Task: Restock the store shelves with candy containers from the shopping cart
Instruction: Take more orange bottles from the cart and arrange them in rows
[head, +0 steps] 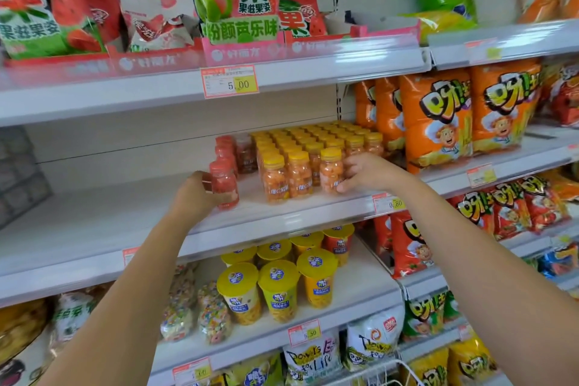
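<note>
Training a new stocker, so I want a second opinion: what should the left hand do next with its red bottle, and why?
Likely settle it upright in line and let go. The left hand grips the red bottle at the front of the red-capped row, near the front edge of the shelf, beside the yellow-capped bottles.

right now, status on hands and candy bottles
Left hand grips red bottle at shelf front. Right hand holds end yellow-capped bottle. Orange snack bags close on the right.
</note>
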A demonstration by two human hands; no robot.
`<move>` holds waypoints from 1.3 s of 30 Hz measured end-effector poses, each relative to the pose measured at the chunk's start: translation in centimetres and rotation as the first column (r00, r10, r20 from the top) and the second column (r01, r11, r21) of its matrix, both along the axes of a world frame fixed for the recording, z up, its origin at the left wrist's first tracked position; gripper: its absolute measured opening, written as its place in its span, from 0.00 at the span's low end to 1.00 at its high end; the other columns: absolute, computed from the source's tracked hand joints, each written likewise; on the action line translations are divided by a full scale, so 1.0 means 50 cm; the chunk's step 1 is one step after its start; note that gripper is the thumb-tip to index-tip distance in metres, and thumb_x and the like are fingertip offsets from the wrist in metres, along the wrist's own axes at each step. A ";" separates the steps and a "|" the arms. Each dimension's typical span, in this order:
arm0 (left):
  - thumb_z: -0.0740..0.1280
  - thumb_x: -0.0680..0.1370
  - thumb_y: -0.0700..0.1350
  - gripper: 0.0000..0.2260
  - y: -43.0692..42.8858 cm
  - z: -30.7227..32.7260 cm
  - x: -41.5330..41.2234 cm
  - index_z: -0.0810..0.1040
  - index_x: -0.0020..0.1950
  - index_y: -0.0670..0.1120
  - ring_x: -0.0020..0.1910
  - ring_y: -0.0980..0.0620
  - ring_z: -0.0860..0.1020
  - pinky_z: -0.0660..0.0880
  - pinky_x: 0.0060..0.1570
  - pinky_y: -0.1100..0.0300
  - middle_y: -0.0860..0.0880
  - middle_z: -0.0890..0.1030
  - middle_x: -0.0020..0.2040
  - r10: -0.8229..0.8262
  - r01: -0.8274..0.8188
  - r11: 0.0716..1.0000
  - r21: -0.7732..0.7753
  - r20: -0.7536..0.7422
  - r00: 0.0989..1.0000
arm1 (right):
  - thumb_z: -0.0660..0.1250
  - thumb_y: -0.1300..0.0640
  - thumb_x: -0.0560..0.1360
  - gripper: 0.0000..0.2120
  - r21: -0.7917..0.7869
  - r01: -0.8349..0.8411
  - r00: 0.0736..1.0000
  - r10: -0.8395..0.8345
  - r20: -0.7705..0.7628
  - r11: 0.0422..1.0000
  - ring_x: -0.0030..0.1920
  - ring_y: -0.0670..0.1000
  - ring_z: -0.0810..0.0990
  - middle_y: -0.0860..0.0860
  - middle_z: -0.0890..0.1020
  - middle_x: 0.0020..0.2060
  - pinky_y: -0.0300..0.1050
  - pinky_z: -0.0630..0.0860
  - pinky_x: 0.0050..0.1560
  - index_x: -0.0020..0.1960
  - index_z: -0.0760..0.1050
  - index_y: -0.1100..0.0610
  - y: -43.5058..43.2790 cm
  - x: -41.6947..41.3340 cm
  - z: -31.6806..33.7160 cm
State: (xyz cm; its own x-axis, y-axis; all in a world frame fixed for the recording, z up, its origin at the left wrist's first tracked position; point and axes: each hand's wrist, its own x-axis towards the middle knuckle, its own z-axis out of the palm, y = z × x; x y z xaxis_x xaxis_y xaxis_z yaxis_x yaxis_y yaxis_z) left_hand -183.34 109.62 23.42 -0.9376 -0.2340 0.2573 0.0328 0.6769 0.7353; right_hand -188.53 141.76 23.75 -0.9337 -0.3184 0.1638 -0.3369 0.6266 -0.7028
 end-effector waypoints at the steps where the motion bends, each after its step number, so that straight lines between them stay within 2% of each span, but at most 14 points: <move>1: 0.77 0.68 0.43 0.18 -0.002 0.001 -0.003 0.76 0.53 0.42 0.45 0.48 0.76 0.70 0.41 0.59 0.46 0.79 0.47 0.000 0.000 1.000 -0.012 0.028 1.000 | 0.76 0.63 0.67 0.18 -0.004 0.000 1.000 0.000 -0.003 1.000 0.55 0.49 0.80 0.48 0.83 0.51 0.51 0.72 0.64 0.57 0.80 0.56 -0.003 -0.002 -0.001; 3: 0.78 0.67 0.45 0.13 -0.004 0.003 -0.009 0.78 0.46 0.43 0.42 0.47 0.77 0.69 0.36 0.61 0.46 0.80 0.43 0.007 -0.005 0.999 -0.032 0.076 0.997 | 0.77 0.59 0.66 0.19 -0.017 0.008 1.000 -0.008 -0.006 1.000 0.55 0.49 0.80 0.47 0.83 0.51 0.52 0.72 0.64 0.56 0.80 0.54 -0.009 -0.006 -0.004; 6: 0.77 0.67 0.47 0.14 -0.001 0.005 -0.015 0.77 0.46 0.44 0.39 0.50 0.75 0.68 0.41 0.58 0.46 0.79 0.43 0.041 -0.035 0.998 -0.056 0.111 0.993 | 0.77 0.55 0.67 0.18 -0.044 0.015 1.000 -0.015 -0.006 0.999 0.56 0.50 0.79 0.47 0.82 0.50 0.48 0.73 0.61 0.54 0.79 0.55 -0.020 -0.004 -0.005; 9: 0.77 0.68 0.47 0.15 0.007 0.006 -0.021 0.76 0.46 0.44 0.36 0.52 0.73 0.67 0.37 0.59 0.45 0.79 0.44 0.062 -0.055 0.996 -0.064 0.112 0.992 | 0.77 0.51 0.66 0.20 -0.040 0.031 0.999 -0.031 -0.023 0.999 0.54 0.49 0.79 0.48 0.82 0.52 0.47 0.74 0.59 0.56 0.79 0.56 -0.029 -0.008 -0.012; 14: 0.78 0.67 0.48 0.21 0.011 0.016 -0.038 0.76 0.53 0.42 0.47 0.46 0.76 0.70 0.48 0.57 0.45 0.79 0.49 0.092 -0.083 0.994 -0.072 0.136 0.986 | 0.78 0.49 0.65 0.21 -0.094 0.064 0.996 -0.069 -0.050 0.994 0.51 0.49 0.81 0.50 0.83 0.50 0.47 0.76 0.56 0.53 0.80 0.56 -0.031 -0.018 -0.028; 17: 0.78 0.67 0.47 0.21 0.019 0.017 -0.052 0.76 0.55 0.41 0.45 0.47 0.75 0.69 0.47 0.58 0.45 0.78 0.48 0.100 -0.088 0.993 -0.085 0.146 0.984 | 0.78 0.48 0.65 0.18 -0.101 0.077 0.994 -0.084 -0.064 0.992 0.46 0.46 0.80 0.46 0.82 0.44 0.39 0.75 0.44 0.50 0.78 0.54 -0.032 -0.018 -0.034; 20: 0.76 0.69 0.46 0.13 0.029 0.018 -0.060 0.76 0.47 0.44 0.42 0.49 0.74 0.68 0.44 0.60 0.46 0.77 0.45 0.095 -0.083 0.992 -0.097 0.127 0.987 | 0.77 0.47 0.65 0.17 -0.102 0.095 0.992 -0.103 -0.077 0.990 0.41 0.42 0.78 0.42 0.79 0.40 0.35 0.70 0.37 0.49 0.77 0.52 -0.033 -0.018 -0.036; 22: 0.76 0.69 0.46 0.11 0.030 0.018 -0.068 0.76 0.44 0.44 0.41 0.49 0.74 0.67 0.43 0.60 0.46 0.77 0.44 0.100 -0.089 0.991 -0.096 0.122 0.987 | 0.77 0.47 0.65 0.16 -0.109 0.112 0.989 -0.122 -0.085 0.988 0.41 0.43 0.78 0.43 0.79 0.39 0.36 0.71 0.38 0.48 0.77 0.51 -0.034 -0.020 -0.041; 26: 0.77 0.68 0.47 0.20 0.029 0.012 -0.084 0.77 0.54 0.39 0.46 0.46 0.76 0.71 0.46 0.57 0.45 0.79 0.48 0.133 -0.125 0.989 -0.079 0.105 0.986 | 0.77 0.45 0.64 0.17 -0.120 0.132 0.983 -0.146 -0.111 0.984 0.45 0.46 0.80 0.46 0.81 0.43 0.41 0.75 0.45 0.47 0.77 0.50 -0.035 -0.029 -0.054; 28: 0.77 0.68 0.46 0.22 0.029 0.008 -0.091 0.76 0.56 0.38 0.50 0.43 0.78 0.73 0.49 0.56 0.44 0.80 0.50 0.149 -0.145 0.988 -0.053 0.092 0.985 | 0.77 0.45 0.64 0.17 -0.115 0.131 0.983 -0.144 -0.116 0.985 0.46 0.47 0.80 0.46 0.81 0.43 0.42 0.76 0.47 0.48 0.77 0.50 -0.035 -0.029 -0.056; 33: 0.74 0.71 0.45 0.13 0.029 0.006 -0.095 0.76 0.49 0.40 0.42 0.46 0.74 0.68 0.42 0.59 0.43 0.77 0.45 0.174 -0.163 0.981 -0.105 0.097 0.980 | 0.77 0.45 0.65 0.17 -0.114 0.122 0.984 -0.135 -0.115 0.986 0.47 0.47 0.81 0.45 0.81 0.43 0.45 0.77 0.51 0.48 0.77 0.50 -0.034 -0.027 -0.055; 39: 0.72 0.72 0.44 0.10 0.022 0.005 -0.101 0.75 0.46 0.40 0.41 0.46 0.74 0.68 0.41 0.59 0.43 0.77 0.43 0.172 -0.156 0.977 -0.145 0.099 0.980 | 0.77 0.46 0.65 0.17 -0.123 0.122 0.985 -0.136 -0.109 0.985 0.47 0.46 0.81 0.45 0.81 0.43 0.44 0.77 0.51 0.49 0.77 0.51 -0.035 -0.020 -0.052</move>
State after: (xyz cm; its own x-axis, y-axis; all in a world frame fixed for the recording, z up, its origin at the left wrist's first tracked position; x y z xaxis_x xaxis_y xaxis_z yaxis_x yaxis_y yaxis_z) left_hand -188.39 110.70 23.69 -0.9137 -0.3569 0.1941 -0.1633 0.7601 0.6290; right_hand -189.55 139.99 21.15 -0.9380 -0.1691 0.3027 -0.3425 0.5873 -0.7334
